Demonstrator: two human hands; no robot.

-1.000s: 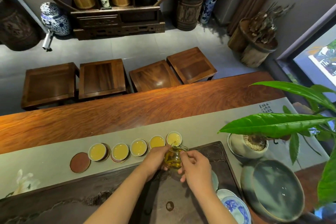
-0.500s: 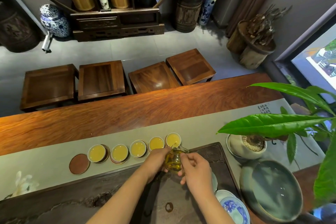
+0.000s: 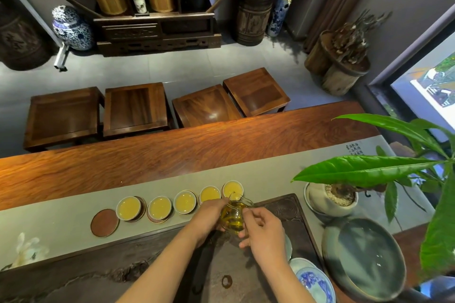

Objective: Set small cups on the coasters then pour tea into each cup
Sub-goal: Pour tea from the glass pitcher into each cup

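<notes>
Several small white cups of yellow tea stand in a row on brown coasters along the grey table runner, from the leftmost cup to the rightmost cup. One bare brown coaster lies at the left end. A glass pitcher with yellow-green tea is tipped with its spout at the rightmost cup. My left hand supports the pitcher's left side. My right hand grips its handle side.
A dark carved tea tray lies under my hands. A large grey-green dish, blue-and-white ware and a potted plant with long leaves stand at the right. Wooden stools sit beyond the table.
The view has shifted slightly. Both hands stay on the pitcher at the rightmost cup, with little visible movement.
</notes>
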